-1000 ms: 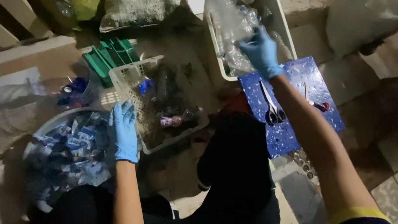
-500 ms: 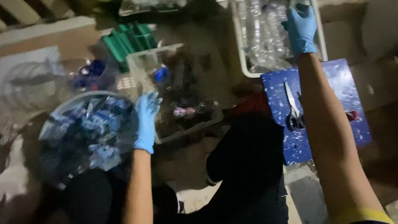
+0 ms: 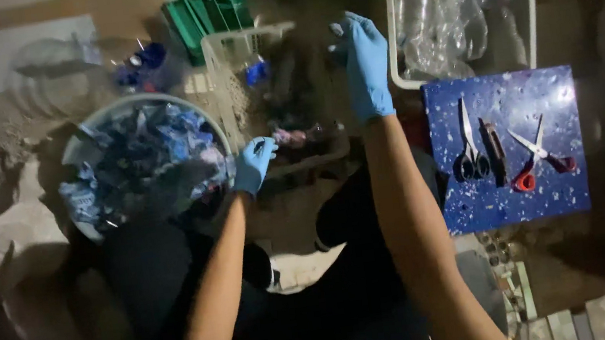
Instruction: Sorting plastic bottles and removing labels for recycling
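Hovering over basket [image 3: 231, 86] rim: left hand [image 3: 254, 164] grip pinched shut, right hand [image 3: 365, 66] grip unclear.

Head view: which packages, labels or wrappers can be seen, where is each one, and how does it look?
Blue and white crumpled plastic labels: heaped in the round pale basin, left of the left hand.
Clear crushed plastic bottles: in the white rectangular crate, beyond the right hand; whether they carry labels cannot be told.
No signs or screens.
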